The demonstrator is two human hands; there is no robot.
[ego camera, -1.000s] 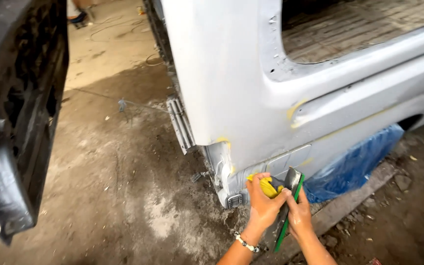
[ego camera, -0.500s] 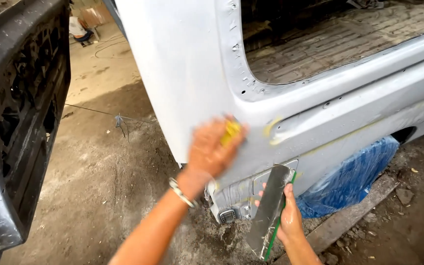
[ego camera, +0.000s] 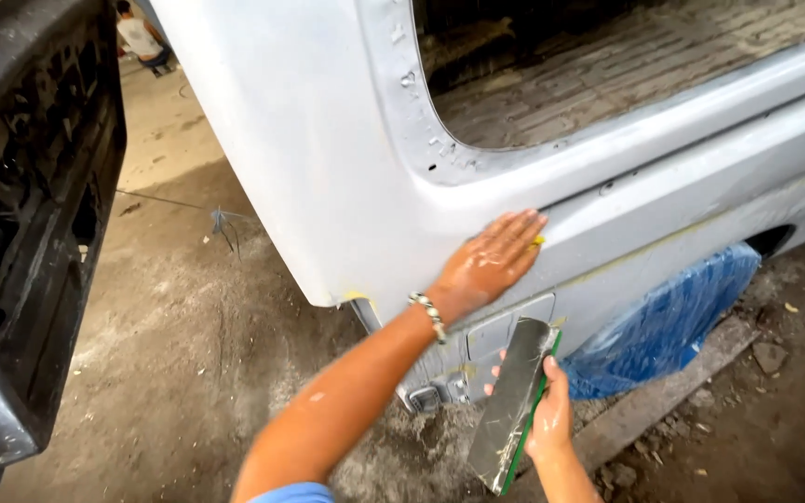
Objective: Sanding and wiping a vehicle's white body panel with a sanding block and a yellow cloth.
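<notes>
Left hand: the left hand (ego camera: 491,264) lies flat, fingers spread wide, pressed against the grey vehicle body panel (ego camera: 309,168) at the centre of the frame. A sliver of a yellow spreader (ego camera: 538,242) shows at the fingertips, touching the panel; whether the hand grips it cannot be told.
Wrist: a beaded bracelet (ego camera: 428,315) sits on the left wrist, just below the centre.
Right hand: the right hand (ego camera: 547,419) is at the lower centre, fingers closed around 1 flat board.
Board: the filler board (ego camera: 512,402) is long, smeared grey on its face with a green edge, tilted, its upper end near the panel and its lower end towards the bottom edge.
Panel: primed pale grey, running from the upper left to the right edge, with a window opening (ego camera: 607,74) in the upper right.
Cover: a blue plastic cover (ego camera: 663,321) hangs under the panel at the right, just beside the board.
Ground: a dusty concrete floor (ego camera: 197,326) fills the lower left.
Left edge: a dark vehicle part (ego camera: 20,233) stands along the left side.
Background: a person (ego camera: 142,37) crouches at the upper left, well apart.
</notes>
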